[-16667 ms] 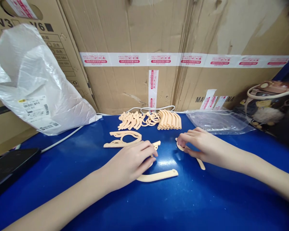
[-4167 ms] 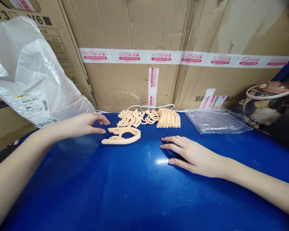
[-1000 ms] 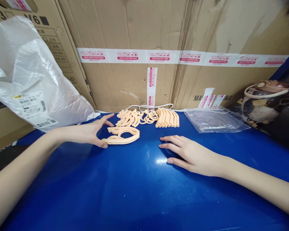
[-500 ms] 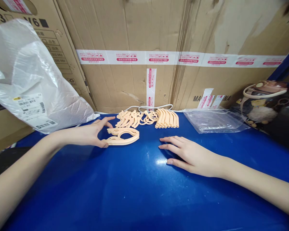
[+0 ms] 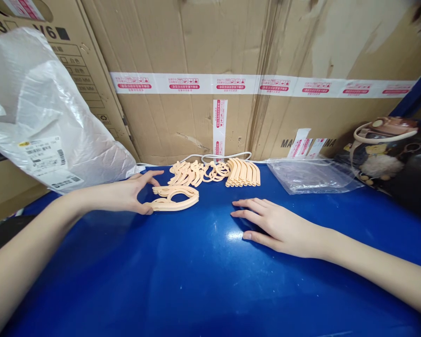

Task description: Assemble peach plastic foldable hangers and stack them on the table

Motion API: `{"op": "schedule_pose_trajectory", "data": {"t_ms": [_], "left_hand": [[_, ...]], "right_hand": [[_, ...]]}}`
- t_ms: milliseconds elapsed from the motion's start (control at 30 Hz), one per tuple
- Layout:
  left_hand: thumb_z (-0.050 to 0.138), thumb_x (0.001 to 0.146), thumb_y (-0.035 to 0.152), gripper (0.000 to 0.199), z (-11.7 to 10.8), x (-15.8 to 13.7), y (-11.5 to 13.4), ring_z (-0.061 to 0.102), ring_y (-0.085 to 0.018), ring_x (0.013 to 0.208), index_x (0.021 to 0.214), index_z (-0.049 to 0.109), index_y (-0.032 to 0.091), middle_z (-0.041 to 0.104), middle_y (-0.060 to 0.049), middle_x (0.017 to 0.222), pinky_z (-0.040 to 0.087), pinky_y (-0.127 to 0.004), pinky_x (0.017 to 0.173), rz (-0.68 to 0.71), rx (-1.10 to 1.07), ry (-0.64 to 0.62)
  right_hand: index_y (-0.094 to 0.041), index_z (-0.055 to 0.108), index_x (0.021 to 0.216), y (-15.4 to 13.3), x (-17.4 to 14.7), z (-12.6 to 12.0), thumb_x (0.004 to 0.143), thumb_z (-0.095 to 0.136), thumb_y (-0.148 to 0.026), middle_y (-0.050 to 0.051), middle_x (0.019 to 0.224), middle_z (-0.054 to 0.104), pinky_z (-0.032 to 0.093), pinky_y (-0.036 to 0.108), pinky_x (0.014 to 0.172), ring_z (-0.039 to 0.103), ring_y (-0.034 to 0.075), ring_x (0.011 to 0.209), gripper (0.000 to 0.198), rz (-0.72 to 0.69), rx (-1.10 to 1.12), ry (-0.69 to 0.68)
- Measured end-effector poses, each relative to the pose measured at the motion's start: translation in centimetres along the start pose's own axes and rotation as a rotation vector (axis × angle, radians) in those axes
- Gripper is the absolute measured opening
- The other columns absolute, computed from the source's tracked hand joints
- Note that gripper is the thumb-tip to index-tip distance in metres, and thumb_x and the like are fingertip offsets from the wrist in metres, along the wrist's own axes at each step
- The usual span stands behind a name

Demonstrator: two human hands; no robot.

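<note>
My left hand (image 5: 126, 193) curves around the left end of a small stack of folded peach plastic folding hangers (image 5: 182, 205). The thumb rests on its near edge and the fingers reach along the far side. Just behind lie loose curved peach plastic arms (image 5: 187, 174), some ring-shaped hook pieces (image 5: 217, 172) and a neat row of more curved arms (image 5: 243, 173). My right hand (image 5: 270, 224) lies on the blue tabletop with its fingers apart, holding nothing, to the right of the hangers.
Large cardboard boxes (image 5: 189, 47) stand along the back of the blue table (image 5: 210, 281). A white padded mailer bag (image 5: 56, 103) leans at the left. Toward the right are a clear plastic bag (image 5: 312, 175), a bottle with a handle (image 5: 375, 145) and a dark bag (image 5: 414, 173). A white cord (image 5: 196, 156) runs behind the pieces.
My left hand and the stack of folded hangers have shifted slightly to the left together. My right hand has stayed in place.
</note>
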State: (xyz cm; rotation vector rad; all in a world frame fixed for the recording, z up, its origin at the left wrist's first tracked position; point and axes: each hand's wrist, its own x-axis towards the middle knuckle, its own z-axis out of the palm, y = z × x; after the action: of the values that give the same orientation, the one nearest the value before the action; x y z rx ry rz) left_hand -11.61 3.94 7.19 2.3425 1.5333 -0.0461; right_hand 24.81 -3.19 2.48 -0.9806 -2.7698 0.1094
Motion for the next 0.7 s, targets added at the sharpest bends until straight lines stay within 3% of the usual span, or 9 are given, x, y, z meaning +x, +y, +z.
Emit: {"op": "schedule_pose_trajectory", "data": {"t_ms": [300, 500, 700], "left_hand": [[0.056, 0.075, 0.038, 0.086, 0.1, -0.2, 0.1, 0.055, -0.026, 0.109, 0.147, 0.012, 0.019, 0.052, -0.004, 0.13, 0.043, -0.026, 0.087, 0.019, 0.027, 0.015], [0.059, 0.071, 0.034, 0.086, 0.0, -0.4, 0.9, 0.056, -0.026, 0.107, 0.145, 0.018, 0.018, 0.053, -0.007, 0.129, 0.043, -0.026, 0.086, 0.007, 0.062, 0.015], [0.052, 0.074, 0.031, 0.085, 0.0, -0.6, 1.3, 0.058, -0.024, 0.103, 0.147, 0.01, 0.019, 0.052, -0.006, 0.129, 0.044, -0.027, 0.085, -0.001, 0.045, 0.01]], "right_hand": [[-0.021, 0.051, 0.131, -0.1, 0.0, 0.0, 0.096, 0.042, -0.046, 0.011, 0.137, 0.048, 0.04, 0.045, 0.102, 0.048, 0.025, 0.122, 0.043, 0.005, -0.005, -0.002], [-0.021, 0.051, 0.13, -0.1, 0.0, -0.1, 0.096, 0.042, -0.045, 0.011, 0.137, 0.048, 0.041, 0.045, 0.102, 0.048, 0.025, 0.122, 0.042, 0.007, -0.004, 0.002], [-0.021, 0.051, 0.13, -0.1, 0.1, 0.0, 0.096, 0.042, -0.045, 0.011, 0.137, 0.048, 0.04, 0.045, 0.102, 0.048, 0.025, 0.122, 0.042, 0.004, -0.003, 0.005]]}}
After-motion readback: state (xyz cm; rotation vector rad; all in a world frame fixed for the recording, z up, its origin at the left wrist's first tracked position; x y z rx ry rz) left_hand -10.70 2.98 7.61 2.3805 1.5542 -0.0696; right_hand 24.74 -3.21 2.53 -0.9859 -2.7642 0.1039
